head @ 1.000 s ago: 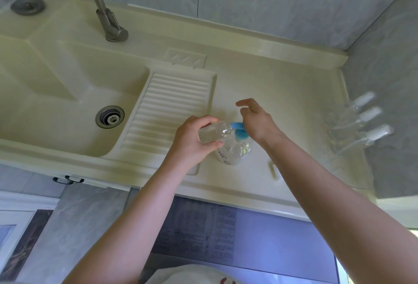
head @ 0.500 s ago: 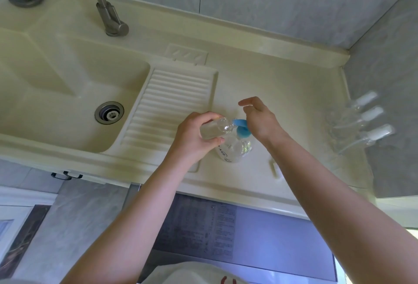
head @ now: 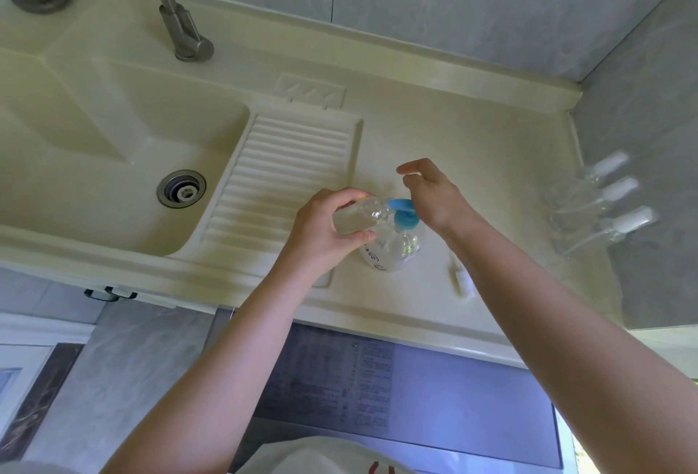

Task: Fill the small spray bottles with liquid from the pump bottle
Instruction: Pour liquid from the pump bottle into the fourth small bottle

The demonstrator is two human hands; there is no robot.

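Cream countertop with a moulded sink and ribbed drainboard fills the head view, grey tiles behind. At the middle of the counter stands the clear pump bottle with its blue pump head. The left hand grips a small spray bottle, tipped nearly on its side, its open neck against the blue spout. The right hand rests its heel on the pump head, fingers spread loosely and holding nothing. Half a second ago the pose was nearly the same; now the right hand's fingers have lifted higher, probably a press or a release, so filling looks in progress. Three more spray bottles lie well apart by the right wall. A white spray cap lies just beside the pump bottle.
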